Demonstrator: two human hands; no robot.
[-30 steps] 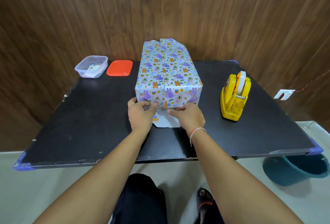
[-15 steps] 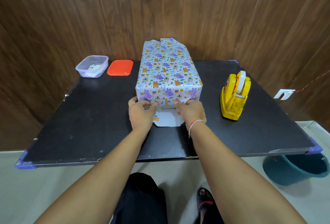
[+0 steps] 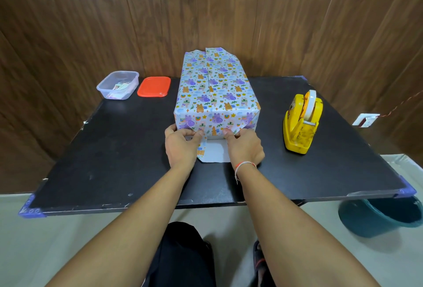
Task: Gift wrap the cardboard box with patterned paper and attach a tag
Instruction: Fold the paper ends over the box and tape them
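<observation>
The box is sitting mid-table, with the tub and lid lying side by side to its left (lid nearer the box), the dispenser standing to its right, and both hands resting at its near end over the flap.

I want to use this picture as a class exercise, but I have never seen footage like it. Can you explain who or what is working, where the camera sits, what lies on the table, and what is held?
No machine here: a person works with bare hands. The one camera is worn on the head, looking forward and down.

On the black table stands a box in patterned paper. The left hand and right hand pinch the paper at the bottom of its near end, where a flap lies flat, white side up.

To the right stands a yellow tape dispenser; far left, a clear tub beside an orange lid.
</observation>
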